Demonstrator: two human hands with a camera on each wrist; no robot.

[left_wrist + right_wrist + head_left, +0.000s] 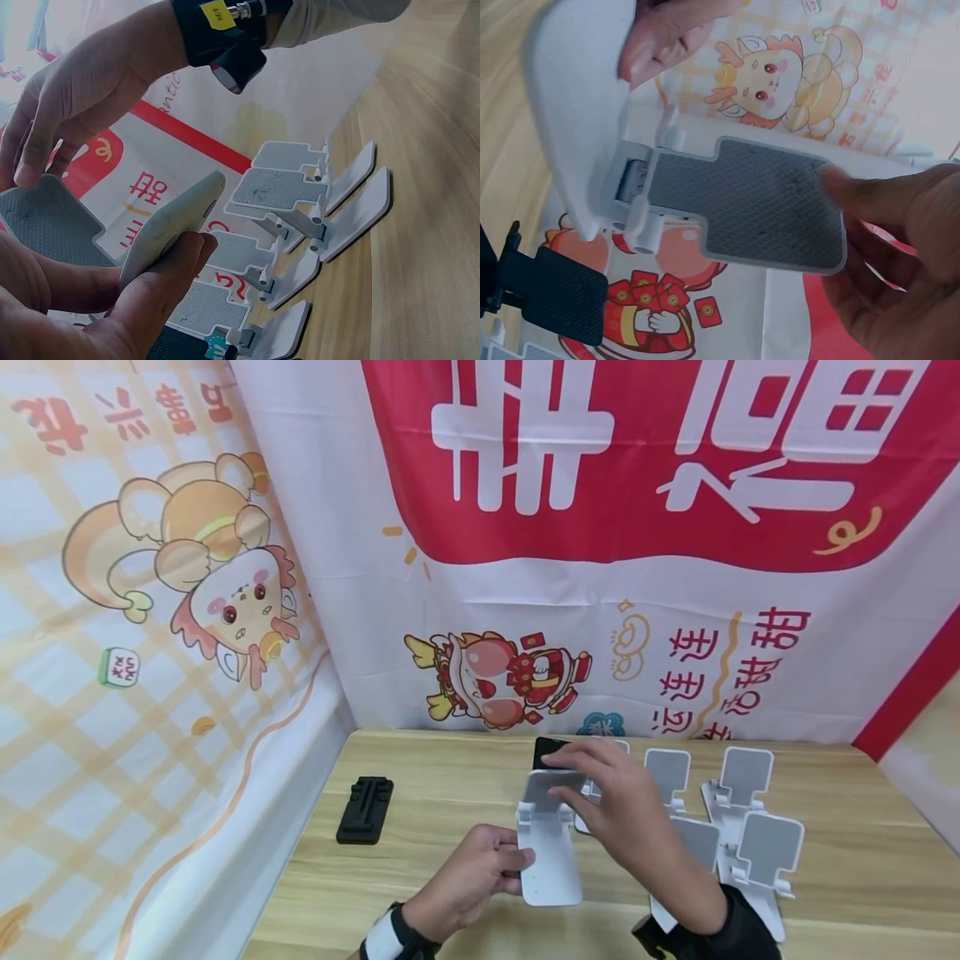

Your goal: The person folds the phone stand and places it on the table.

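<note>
A white phone stand (551, 872) with a grey textured pad is held up over the table. My left hand (480, 875) grips its base by the left edge, thumb on the front face. At the stand's upper end, my right hand (626, 802) pinches the rim of the tilting plate. The right wrist view shows the thumb on the edge of the grey pad (765, 206) and the other fingers behind it. The hinge (634, 184) between base and plate is unfolded. In the left wrist view the base (172, 225) appears nearly edge-on between thumb and fingers.
Several white phone stands (768, 850) stand unfolded on the wooden table (442, 785) at the right. A folded black phone stand (365, 810) lies at the left. Another black stand (564, 296) is behind my right hand. A printed cloth (360, 610) hangs behind the table.
</note>
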